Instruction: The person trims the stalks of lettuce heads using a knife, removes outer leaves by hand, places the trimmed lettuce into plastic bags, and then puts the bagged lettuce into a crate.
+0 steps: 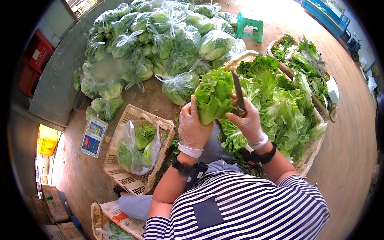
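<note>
Head view: we are looking down as our gloved left hand (193, 127) is gripping a lettuce head (213, 95), fingers wrapped around its base, above our lap. Our right hand (247, 122) is clasping a knife (238, 94), blade upright beside the leaves. We seem to be trimming; the blade needs careful guiding. Bagged lettuces (160, 40) are piling behind, a basket (138, 150) sitting left.

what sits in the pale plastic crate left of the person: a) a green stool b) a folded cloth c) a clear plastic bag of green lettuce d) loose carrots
c: the pale slatted plastic crate holds a clear plastic bag of green lettuce, while the gloved left hand grips a leafy green lettuce head above it to the right.
</note>
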`<state>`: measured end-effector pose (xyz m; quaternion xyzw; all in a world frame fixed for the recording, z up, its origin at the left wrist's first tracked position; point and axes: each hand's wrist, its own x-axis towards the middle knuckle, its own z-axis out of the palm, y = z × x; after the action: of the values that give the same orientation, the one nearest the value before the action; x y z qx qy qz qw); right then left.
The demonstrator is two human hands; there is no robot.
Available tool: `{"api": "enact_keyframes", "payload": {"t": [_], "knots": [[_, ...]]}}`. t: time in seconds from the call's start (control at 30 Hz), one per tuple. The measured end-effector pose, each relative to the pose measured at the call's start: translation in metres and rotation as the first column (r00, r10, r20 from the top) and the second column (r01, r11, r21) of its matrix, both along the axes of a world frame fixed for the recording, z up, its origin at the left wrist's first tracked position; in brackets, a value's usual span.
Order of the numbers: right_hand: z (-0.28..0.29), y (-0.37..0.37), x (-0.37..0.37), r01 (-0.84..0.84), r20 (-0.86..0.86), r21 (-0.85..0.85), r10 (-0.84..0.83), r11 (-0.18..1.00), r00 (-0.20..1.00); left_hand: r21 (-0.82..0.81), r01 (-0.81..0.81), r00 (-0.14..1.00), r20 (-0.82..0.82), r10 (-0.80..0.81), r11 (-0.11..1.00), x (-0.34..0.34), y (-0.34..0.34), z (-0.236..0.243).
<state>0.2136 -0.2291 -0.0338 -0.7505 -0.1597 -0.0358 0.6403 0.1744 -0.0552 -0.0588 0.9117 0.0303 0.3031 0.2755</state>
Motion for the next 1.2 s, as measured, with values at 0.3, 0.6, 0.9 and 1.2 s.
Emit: {"api": "enact_keyframes", "payload": {"t": [0.3, 0.6, 0.9, 1.2], "knots": [[0.021, 0.013, 0.005, 0.135, 0.363, -0.129, -0.080, 0.983, 0.928, 0.251, -0.041, 0.998, 0.048, 0.030, 0.967, -0.010, 0.012, -0.011], [0.004, -0.030, 0.048, 0.341, 0.194, -0.116, -0.316, 0.933, 0.929, 0.352, -0.061, 0.989, 0.147, 0.009, 0.934, -0.022, 0.033, -0.051], [-0.032, 0.026, 0.023, -0.042, 0.259, -0.461, 0.180, 0.886, 0.949, 0.547, -0.016, 0.987, 0.142, -0.074, 0.837, -0.034, 0.042, -0.074], [-0.013, -0.024, 0.048, 0.367, 0.366, -0.390, -0.224, 0.845, 0.904, 0.483, -0.024, 0.970, 0.222, -0.096, 0.876, -0.038, 0.044, -0.088]]}}
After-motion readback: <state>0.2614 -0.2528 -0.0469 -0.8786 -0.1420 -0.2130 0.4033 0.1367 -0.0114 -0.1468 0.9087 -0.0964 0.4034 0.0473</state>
